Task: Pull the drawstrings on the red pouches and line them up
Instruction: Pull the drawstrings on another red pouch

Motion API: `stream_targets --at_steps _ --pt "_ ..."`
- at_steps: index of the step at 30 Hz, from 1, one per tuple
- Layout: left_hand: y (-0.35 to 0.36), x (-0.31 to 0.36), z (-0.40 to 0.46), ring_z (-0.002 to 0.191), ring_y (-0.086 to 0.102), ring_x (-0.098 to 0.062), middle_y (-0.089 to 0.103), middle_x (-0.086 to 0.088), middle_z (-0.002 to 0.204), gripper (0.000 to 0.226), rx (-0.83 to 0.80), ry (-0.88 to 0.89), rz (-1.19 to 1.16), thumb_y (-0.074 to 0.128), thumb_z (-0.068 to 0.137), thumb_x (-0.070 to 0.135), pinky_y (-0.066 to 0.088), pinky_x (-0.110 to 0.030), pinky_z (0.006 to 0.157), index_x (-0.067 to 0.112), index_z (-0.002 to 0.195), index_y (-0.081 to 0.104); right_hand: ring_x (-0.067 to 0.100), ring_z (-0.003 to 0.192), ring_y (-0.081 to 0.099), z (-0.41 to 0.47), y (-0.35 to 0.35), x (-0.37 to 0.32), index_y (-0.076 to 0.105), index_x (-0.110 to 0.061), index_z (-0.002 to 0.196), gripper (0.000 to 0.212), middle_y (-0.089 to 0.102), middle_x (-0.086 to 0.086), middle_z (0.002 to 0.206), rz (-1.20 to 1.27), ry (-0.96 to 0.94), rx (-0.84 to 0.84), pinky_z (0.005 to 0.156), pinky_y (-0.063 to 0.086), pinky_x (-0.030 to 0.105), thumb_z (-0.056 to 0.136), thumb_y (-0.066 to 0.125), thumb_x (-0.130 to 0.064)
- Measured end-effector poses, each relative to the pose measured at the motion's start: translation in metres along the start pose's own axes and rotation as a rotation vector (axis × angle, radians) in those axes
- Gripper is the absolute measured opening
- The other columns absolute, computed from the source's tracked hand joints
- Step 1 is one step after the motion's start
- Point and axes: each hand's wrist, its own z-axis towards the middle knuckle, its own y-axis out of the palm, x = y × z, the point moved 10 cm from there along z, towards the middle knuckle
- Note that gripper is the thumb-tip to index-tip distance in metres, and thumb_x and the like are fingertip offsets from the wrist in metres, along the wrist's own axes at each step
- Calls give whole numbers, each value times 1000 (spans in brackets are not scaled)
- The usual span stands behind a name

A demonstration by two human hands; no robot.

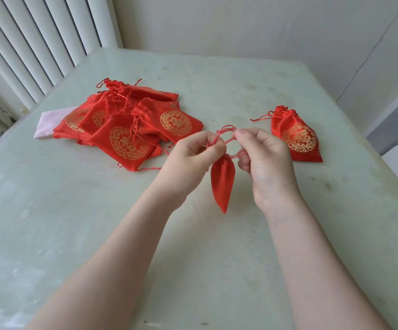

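2 bare forearms are seen reaching forward from the bottom edge over a pale green, mottled surface (98, 222). Between the hands, a red pouch (222, 184) is held in the air above the surface, hanging point-down with its neck gathered and its plain side turned to the camera. The neck of this pouch is pinched by the curled fingers and thumb of the left hand (191, 156). The red drawstring (227, 132) is pinched by the right hand (264, 158): 1 loop is seen rising above the fingertips of both hands, and another strand is seen running from the neck across to the lower curled fingers of the right hand.

Just beyond the right hand, on the right of the surface, 1 closed pouch (297, 136) with a gold round emblem is laid flat, its gathered neck pointing away and its cord ends trailing to the left. A second gathered neck appears to be tucked behind it, but this cannot be told for certain.

Farther off to the left, a loose pile of red pouches (126, 125) is heaped, overlapping, with gold emblems and tangled cords showing. A pale pink cloth (46, 125) is partly covered by the pile's left edge. Behind the surface, white vertical blinds (33, 44) and a plain wall (241, 25) are seen.
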Motion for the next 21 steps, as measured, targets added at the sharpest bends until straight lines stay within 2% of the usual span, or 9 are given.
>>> stream_targets --at_steps 2,6,8,10,12,15,18,21 --pt "-5 -5 2 65 46 -10 54 12 62 10 37 -54 -105 56 81 20 37 -26 67 15 73 57 8 47 29 2 -1 8 60 -18 64 27 34 -1 54 48 48 10 44 26 18 89 57 -8" --pt "-16 -19 3 69 51 -4 56 4 78 15 152 -161 -224 53 90 15 39 -25 73 13 79 64 10 53 32 6 0 22 68 -16 75 21 40 -1 61 -3 106 -23 48 28 18 89 55 -8" --pt "-23 -25 3 75 55 -11 62 4 76 18 220 -193 -246 55 87 19 40 -28 74 19 72 66 9 57 36 9 -7 18 69 -17 80 22 47 -6 61 -6 78 0 51 31 17 90 53 -5" --pt "-24 -27 3 68 52 -13 59 3 68 24 237 -204 -229 54 90 17 39 -28 69 18 68 62 7 63 43 9 -12 4 69 -21 81 24 57 -11 65 -58 -15 24 59 37 17 89 54 -4" --pt "-22 -29 2 61 46 -12 53 2 64 25 220 -222 -139 52 92 19 35 -29 62 17 68 58 3 70 52 6 -13 -12 69 -26 81 24 65 -17 70 -101 -147 28 67 41 17 87 56 -6" --pt "-14 -29 1 65 54 -17 57 -1 65 22 128 -240 -94 57 89 24 39 -27 67 15 70 62 -4 84 62 -1 -1 -28 67 -29 87 21 69 -17 82 -139 -309 -49 75 45 13 83 57 -11" --pt "-3 -26 0 69 59 -8 64 2 68 17 17 -242 -53 58 88 18 43 -21 70 12 73 65 -3 83 62 -3 11 -28 66 -26 92 31 69 -16 77 -98 -327 -155 76 46 12 87 54 3" --pt "5 -24 -1 78 55 -11 62 1 76 17 -61 -232 7 56 74 29 41 -29 79 18 70 68 2 77 62 -4 18 -24 66 -26 89 36 68 -16 72 -107 -313 -204 72 48 14 87 53 7"
